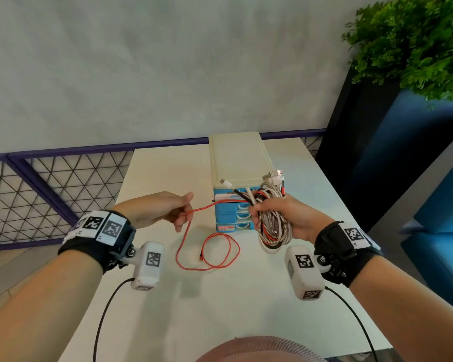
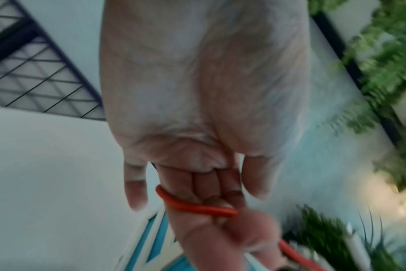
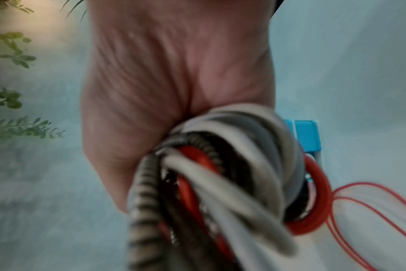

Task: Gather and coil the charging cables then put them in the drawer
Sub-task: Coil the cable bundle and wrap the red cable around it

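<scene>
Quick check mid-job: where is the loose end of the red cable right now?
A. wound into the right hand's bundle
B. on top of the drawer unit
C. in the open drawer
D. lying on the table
D: the red cable runs from the left hand down to loops on the table, its plug end lying there.

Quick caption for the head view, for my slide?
Right hand grips coiled cables; left hand pinches the red cable trailing on the table.

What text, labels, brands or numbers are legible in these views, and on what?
None can be read.
Red label strip on the bottom front of the drawer unit: print too small and blurred to read.
Square black-and-white marker patterns on the left wristband, the right wristband and both wrist cameras: coded patterns, no letters or digits.
Cable bundle in the right hand and red cable: no markings visible.
</scene>
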The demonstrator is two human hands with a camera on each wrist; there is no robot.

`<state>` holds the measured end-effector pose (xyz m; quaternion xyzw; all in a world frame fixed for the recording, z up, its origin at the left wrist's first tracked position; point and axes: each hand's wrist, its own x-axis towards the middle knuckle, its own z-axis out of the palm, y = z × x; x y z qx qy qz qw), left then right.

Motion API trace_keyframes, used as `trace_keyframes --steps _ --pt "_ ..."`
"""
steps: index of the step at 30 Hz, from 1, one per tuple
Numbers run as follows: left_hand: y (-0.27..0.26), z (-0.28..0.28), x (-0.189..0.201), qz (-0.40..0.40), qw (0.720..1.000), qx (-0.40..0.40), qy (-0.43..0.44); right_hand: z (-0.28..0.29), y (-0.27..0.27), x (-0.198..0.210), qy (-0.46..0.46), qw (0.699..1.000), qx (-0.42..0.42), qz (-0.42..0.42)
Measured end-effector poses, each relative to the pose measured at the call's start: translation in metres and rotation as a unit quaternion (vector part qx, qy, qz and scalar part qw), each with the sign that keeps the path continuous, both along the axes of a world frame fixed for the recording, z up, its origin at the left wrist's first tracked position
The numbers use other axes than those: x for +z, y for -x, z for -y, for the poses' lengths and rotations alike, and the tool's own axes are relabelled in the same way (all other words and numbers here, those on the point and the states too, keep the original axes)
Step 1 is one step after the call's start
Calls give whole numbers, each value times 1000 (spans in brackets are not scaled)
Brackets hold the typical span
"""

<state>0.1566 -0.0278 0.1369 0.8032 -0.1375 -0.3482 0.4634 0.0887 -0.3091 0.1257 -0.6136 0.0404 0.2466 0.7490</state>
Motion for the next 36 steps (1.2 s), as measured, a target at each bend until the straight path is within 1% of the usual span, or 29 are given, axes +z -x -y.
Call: trace_keyframes --steps 2,3,5,7,9,11,14,17,19,21,23,24,25,26,27,30,32,34,36 --pt "-1 -5 -5 7 998 24 50 3 -1 -6 -22 999 -28 -18" --pt "-1 -5 -9 12 997 22 69 3 -1 -8 -28 998 -44 -23" --pt "0 -4 -13 20 996 -4 92 0 -1 -10 -26 997 -69 -21" --pt "6 2 -13 21 994 -37 97 -5 -1 -10 -4 996 -88 -7" --pt "15 13 -10 31 993 -43 105 -11 -1 -8 27 993 -110 11" --pt "23 26 -8 47 992 -22 118 -16 -2 -9 50 990 -129 33" --pt "34 45 -9 62 988 50 136 -24 -4 -13 68 983 -162 51" --pt "47 63 -7 13 977 123 175 -31 -6 -15 111 970 -197 87" --pt "54 69 -5 -9 979 133 156 -32 -7 -14 151 957 -223 111" --pt "59 68 -3 3 989 112 100 -28 -8 -13 180 946 -241 122" --pt "59 58 -4 71 996 60 6 -22 -10 -12 187 939 -260 124" --pt "58 51 -5 106 993 39 -37 -18 -11 -11 190 936 -270 122" --pt "56 45 -5 128 989 32 -63 -15 -11 -10 191 933 -279 119" --pt "54 39 -6 136 988 40 -68 -12 -12 -9 187 932 -287 116" --pt "51 31 -7 136 987 60 -57 -9 -13 -9 179 933 -292 111" --pt "40 9 -7 130 978 161 20 -6 -18 -8 159 935 -304 93" --pt "33 -4 -6 124 970 203 49 -3 -21 -9 152 936 -309 76" --pt "27 -13 -5 124 965 223 58 0 -24 -8 148 936 -313 67" --pt "22 -20 -2 151 958 243 31 2 -27 -7 149 933 -320 66"
